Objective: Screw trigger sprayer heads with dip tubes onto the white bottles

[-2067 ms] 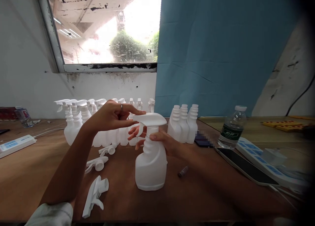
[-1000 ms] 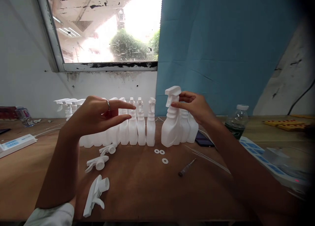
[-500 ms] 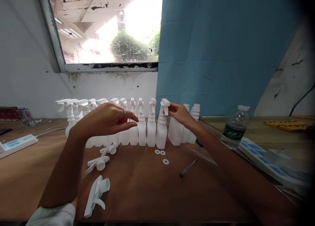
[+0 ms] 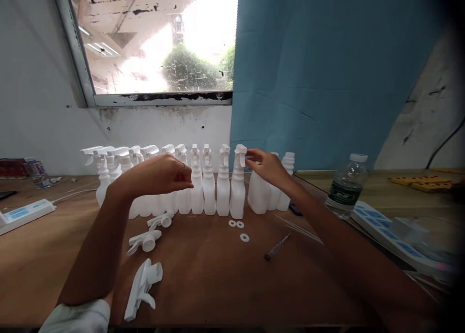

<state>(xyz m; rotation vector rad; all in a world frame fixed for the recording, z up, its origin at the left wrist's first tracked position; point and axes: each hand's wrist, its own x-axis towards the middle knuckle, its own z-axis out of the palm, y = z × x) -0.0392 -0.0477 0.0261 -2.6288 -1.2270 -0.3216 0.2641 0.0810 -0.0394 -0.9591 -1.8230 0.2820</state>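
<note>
A row of white spray bottles [image 4: 209,190] with trigger heads stands along the back of the brown table. My right hand [image 4: 267,166] is beside the head of the rightmost headed bottle [image 4: 238,192], thumb and fingers apart, with nothing visible between them. My left hand [image 4: 165,175] is in front of the row's left part, its fingers curled in; whatever they may hold is hidden. Bottles without heads [image 4: 258,193] stand right of the row, partly behind my right hand. Loose trigger heads [image 4: 145,240] lie at the left front, and white washers [image 4: 244,237] lie near the middle.
A screwdriver [image 4: 277,247] and thin white tubes [image 4: 300,230] lie right of the washers. At the right are a water bottle [image 4: 345,190] and a power strip [image 4: 385,234]. Another power strip [image 4: 31,214] lies at the left. A window and blue curtain [image 4: 308,71] are behind.
My left hand has moved slightly left and its fingers have curled in. My right hand's fingers have come away a little from the rightmost trigger head.
</note>
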